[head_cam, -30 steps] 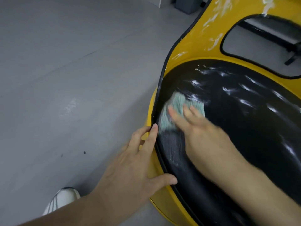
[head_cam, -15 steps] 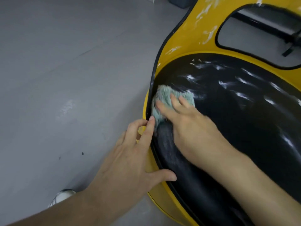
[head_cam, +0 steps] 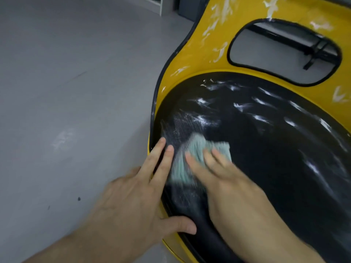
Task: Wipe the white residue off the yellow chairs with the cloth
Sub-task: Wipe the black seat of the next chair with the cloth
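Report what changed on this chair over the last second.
The right hand slid the cloth along the black seat near its left edge, first away, then back toward the person, leaving a faint smear. The left hand stayed braced on the rim; white residue remains elsewhere.

Only hands and forearms of the person show, all bare skin up to the edge of view. The left hand (head_cam: 133, 202), at the outer rim of the yellow chair (head_cam: 209, 44), shows short, neatly trimmed nails on thumb and fingers. The right hand (head_cam: 228, 186), over the chair's black seat (head_cam: 275, 158), is blurred, its details too smeared to tell.
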